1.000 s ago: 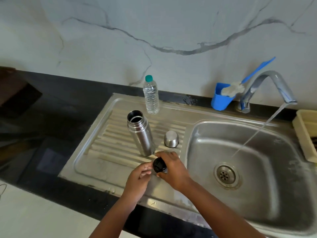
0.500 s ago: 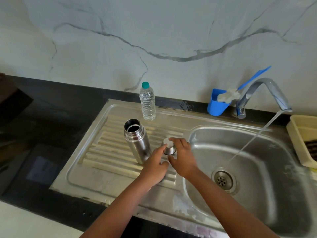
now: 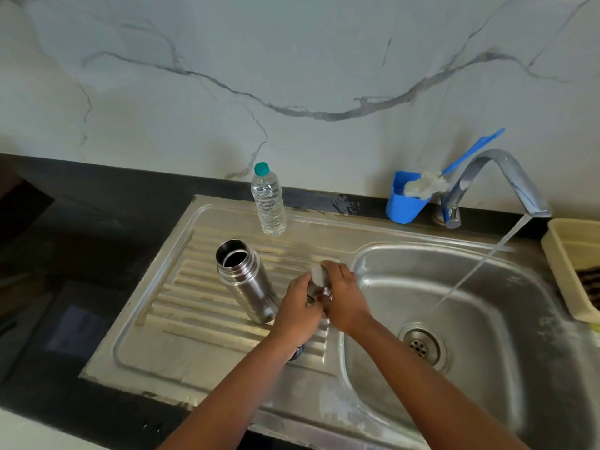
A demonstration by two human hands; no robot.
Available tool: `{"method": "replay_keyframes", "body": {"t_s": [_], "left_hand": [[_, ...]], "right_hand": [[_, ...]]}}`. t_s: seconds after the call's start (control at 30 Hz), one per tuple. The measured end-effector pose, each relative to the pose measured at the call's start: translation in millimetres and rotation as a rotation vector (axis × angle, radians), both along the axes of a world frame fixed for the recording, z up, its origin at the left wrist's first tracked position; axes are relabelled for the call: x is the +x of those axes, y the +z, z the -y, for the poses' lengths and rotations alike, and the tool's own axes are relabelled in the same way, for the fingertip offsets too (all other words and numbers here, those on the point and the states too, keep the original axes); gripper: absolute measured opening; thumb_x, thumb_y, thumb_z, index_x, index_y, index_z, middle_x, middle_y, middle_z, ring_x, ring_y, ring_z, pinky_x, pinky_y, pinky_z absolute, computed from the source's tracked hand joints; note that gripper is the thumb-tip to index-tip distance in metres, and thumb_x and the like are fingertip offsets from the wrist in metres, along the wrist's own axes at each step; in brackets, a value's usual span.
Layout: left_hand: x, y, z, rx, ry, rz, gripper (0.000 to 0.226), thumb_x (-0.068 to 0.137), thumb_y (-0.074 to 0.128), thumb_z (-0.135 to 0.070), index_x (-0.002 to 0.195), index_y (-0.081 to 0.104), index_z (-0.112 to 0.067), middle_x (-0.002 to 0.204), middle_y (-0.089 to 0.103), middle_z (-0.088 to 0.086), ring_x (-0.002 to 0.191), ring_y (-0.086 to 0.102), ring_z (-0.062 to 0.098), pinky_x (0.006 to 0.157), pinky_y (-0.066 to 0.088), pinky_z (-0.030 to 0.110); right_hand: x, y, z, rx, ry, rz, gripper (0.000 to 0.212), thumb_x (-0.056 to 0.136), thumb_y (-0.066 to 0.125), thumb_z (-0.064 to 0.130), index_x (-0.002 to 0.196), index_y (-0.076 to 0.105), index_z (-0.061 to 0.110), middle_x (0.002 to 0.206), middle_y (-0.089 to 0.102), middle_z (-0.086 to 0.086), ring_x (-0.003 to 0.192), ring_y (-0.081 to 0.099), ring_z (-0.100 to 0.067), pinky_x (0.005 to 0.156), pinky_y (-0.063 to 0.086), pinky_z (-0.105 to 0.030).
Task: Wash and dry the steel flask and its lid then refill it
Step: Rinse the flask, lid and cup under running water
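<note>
A stainless sink fills the right side, its ribbed draining board stretching left across a black counter. A curved tap at the far right runs a thin stream into the basin. Far behind stand a blue cup holding a brush, and at the right edge a cream tray. A clear water bottle stands on the far edge of the board. The steel flask stands open and upright on the ribs, just left of the hands. The left hand and right hand are together, both gripping the small steel lid between them above the board.
</note>
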State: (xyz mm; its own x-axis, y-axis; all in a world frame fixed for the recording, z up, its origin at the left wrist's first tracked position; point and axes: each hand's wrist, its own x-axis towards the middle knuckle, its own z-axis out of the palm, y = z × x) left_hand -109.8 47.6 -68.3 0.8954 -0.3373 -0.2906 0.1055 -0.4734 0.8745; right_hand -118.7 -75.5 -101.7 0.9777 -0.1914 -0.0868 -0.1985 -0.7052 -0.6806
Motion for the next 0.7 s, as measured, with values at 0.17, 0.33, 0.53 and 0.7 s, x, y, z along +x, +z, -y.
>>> {"method": "replay_keyframes", "body": {"t_s": [0.17, 0.33, 0.53, 0.7], "left_hand": [[-2, 12, 33, 0.001, -0.156, 0.116, 0.054, 0.091, 0.054, 0.001, 0.139, 0.049, -0.022, 0.138, 0.046, -0.011, 0.122, 0.043, -0.001, 0.091, 0.029, -0.002], [-3, 23, 99, -0.068, -0.340, 0.079, 0.049, 0.090, 0.054, 0.001, 0.132, 0.057, -0.024, 0.138, 0.050, -0.010, 0.125, 0.045, 0.001, 0.101, 0.036, 0.012], [13, 23, 175, -0.093, -0.208, -0.275, 0.033, 0.096, 0.058, -0.013, 0.128, 0.058, -0.019, 0.133, 0.057, 0.006, 0.118, 0.058, 0.021, 0.096, 0.054, 0.038], [4, 32, 224, -0.195, -0.144, -0.468, 0.024, 0.099, 0.058, -0.024, 0.122, 0.061, -0.015, 0.119, 0.063, 0.011, 0.103, 0.064, 0.026, 0.082, 0.059, 0.038]], "right_hand": [[-23, 9, 42, 0.114, -0.228, 0.159, 0.061, 0.082, 0.075, 0.014, 0.137, 0.049, 0.014, 0.125, 0.052, -0.007, 0.112, 0.053, -0.024, 0.091, 0.044, -0.028], [-52, 19, 102, 0.175, -0.495, 0.183, 0.065, 0.083, 0.076, 0.019, 0.141, 0.048, 0.026, 0.116, 0.044, 0.000, 0.094, 0.053, -0.015, 0.088, 0.043, -0.027], [-76, 27, 172, 0.663, -0.893, 0.199, 0.049, 0.081, 0.078, 0.015, 0.120, 0.050, 0.021, 0.100, 0.059, 0.001, 0.104, 0.061, -0.027, 0.095, 0.050, -0.042], [-85, 24, 203, 1.159, -0.925, 0.220, 0.049, 0.090, 0.069, 0.016, 0.132, 0.043, 0.014, 0.121, 0.064, -0.018, 0.103, 0.068, -0.029, 0.095, 0.054, -0.041]]}}
